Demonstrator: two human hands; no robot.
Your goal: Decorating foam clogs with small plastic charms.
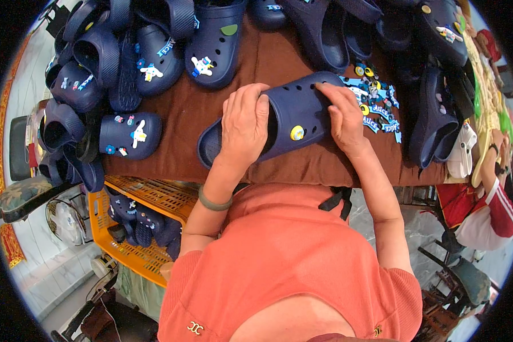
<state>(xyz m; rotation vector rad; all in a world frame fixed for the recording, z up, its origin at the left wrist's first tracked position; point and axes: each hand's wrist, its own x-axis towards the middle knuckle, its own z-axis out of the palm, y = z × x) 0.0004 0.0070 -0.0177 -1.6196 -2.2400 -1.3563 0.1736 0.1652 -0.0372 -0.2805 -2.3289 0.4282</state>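
A dark blue clog point(294, 114) lies on its sole on the brown cloth in front of me, toe to the right, one round yellow charm point(297, 133) set in its upper. My left hand point(244, 122) grips it at the heel-side opening, fingers curled over the strap area. At the toe, my right hand point(347, 117) has its fingers bent onto the holes and its thumb against the upper. Whether a small charm is pinched there is hidden. Just right of this hand lies a cluster of loose charms point(382, 108), blue ribbon shapes and yellow-black rounds among them.
Decorated navy clogs point(131, 137) crowd the table's left and far side. More clogs point(433, 122) and a white shoe point(461, 151) are at the right. An orange crate point(148, 263) with clogs stands below left. A co-worker's arm point(490, 165) reaches in at the right.
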